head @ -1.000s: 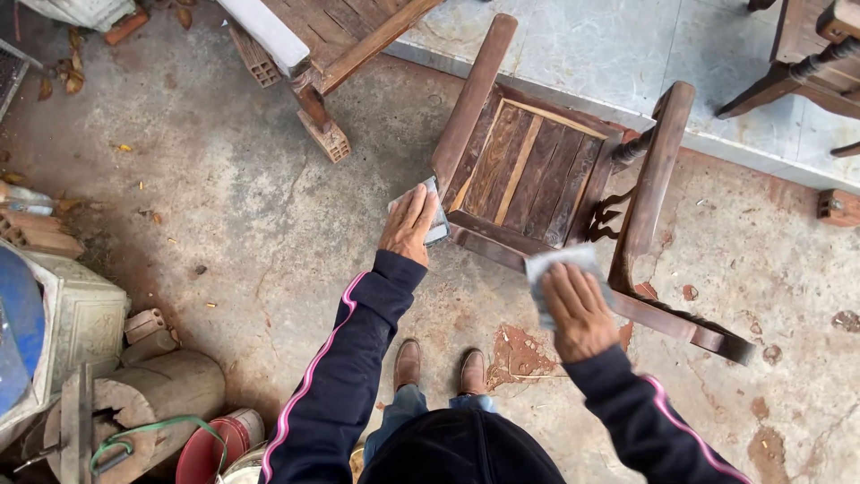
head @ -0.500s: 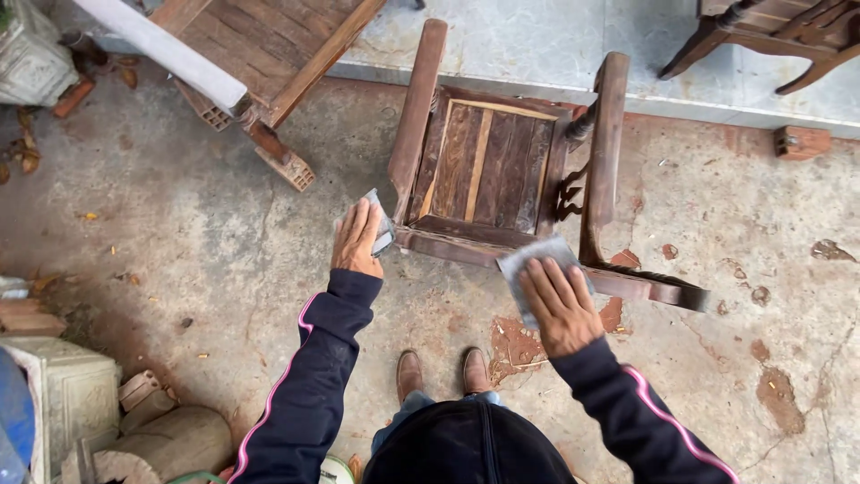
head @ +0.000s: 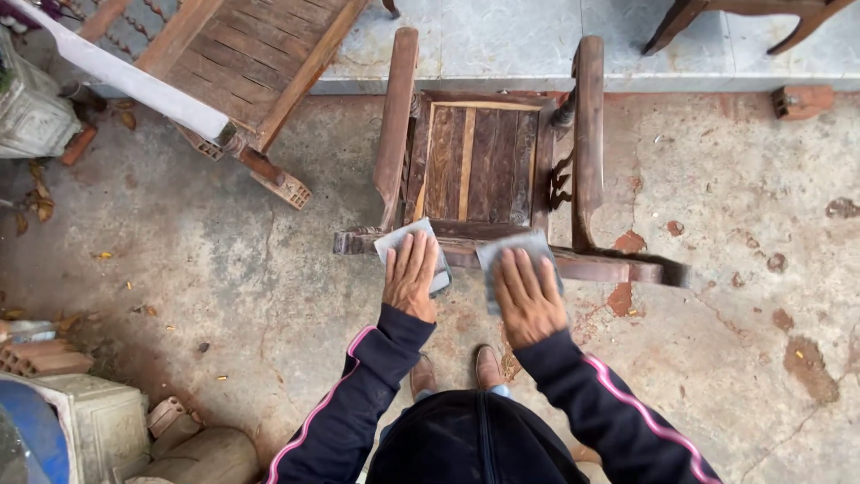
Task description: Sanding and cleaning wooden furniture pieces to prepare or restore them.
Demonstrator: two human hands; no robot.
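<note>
Hands now side by side: left hand (head: 410,276) and right hand (head: 528,296) each press flat, fingers spread, on a grey sanding sheet (head: 408,242) and second sheet (head: 515,251) against the chair (head: 484,161) front rail; earlier they worked well apart.

The dark wooden armchair (head: 488,161) stood straight ahead, its two long armrests walling in the slatted seat, so a hand could reach the seat only from above or between them. Its near top rail (head: 591,266) lay under both hands, each flat on a grey sanding sheet (head: 515,246). Bare concrete floor (head: 269,269) lay open to the left and right of the chair. A second slatted wooden frame (head: 251,63) crowded the far left, and pale stone blocks (head: 90,421) closed off the near left corner.
</note>
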